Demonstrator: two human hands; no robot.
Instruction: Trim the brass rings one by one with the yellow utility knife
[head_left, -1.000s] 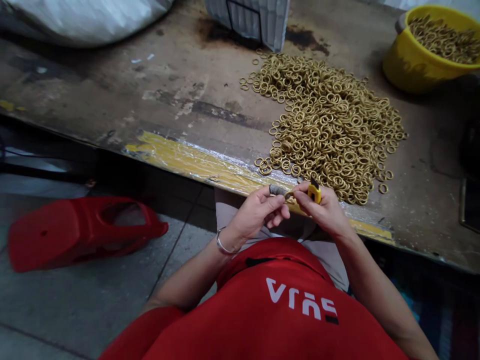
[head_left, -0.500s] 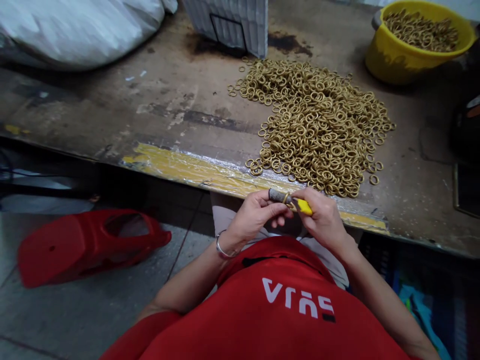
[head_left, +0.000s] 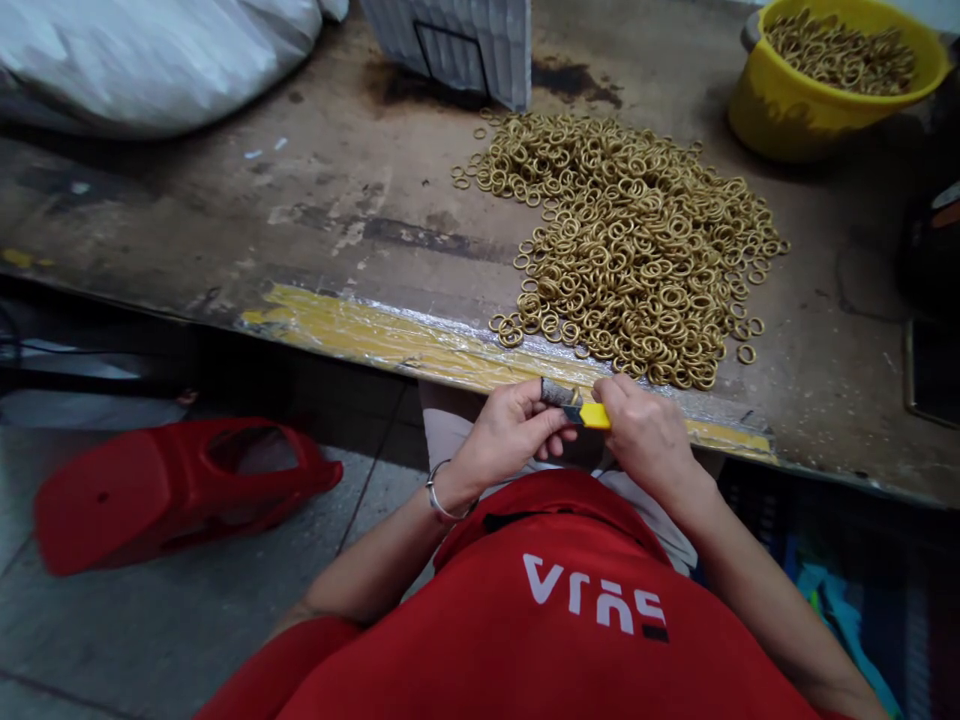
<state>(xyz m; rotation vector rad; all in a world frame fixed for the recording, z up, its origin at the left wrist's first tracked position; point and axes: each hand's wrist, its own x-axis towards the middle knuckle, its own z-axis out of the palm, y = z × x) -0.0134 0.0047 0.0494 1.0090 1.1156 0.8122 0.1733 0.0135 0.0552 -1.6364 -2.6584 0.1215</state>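
Just below the front edge of the workbench my two hands meet. My left hand (head_left: 506, 435) is closed around a short grey rod (head_left: 556, 393) whose tip pokes out past the fingers. My right hand (head_left: 649, 440) is closed on a small yellow-handled cutter (head_left: 594, 416), its tip against the rod's end. Whether a ring sits on the rod I cannot make out. A large heap of brass-coloured rings (head_left: 630, 250) lies on the worn bench (head_left: 315, 210) right beyond my hands.
A yellow tub (head_left: 795, 110) full of the same rings stands at the back right. A grey ribbed block (head_left: 465, 45) and a white sack (head_left: 150, 60) sit at the back. Yellow tape (head_left: 360, 335) lines the bench edge. A red plastic shell (head_left: 172, 490) lies on the floor, left.
The cutter in my right hand has tipped from upright to lying flat against the rod's end. The ring seen on the rod half a second ago no longer shows. The view drifted slightly.
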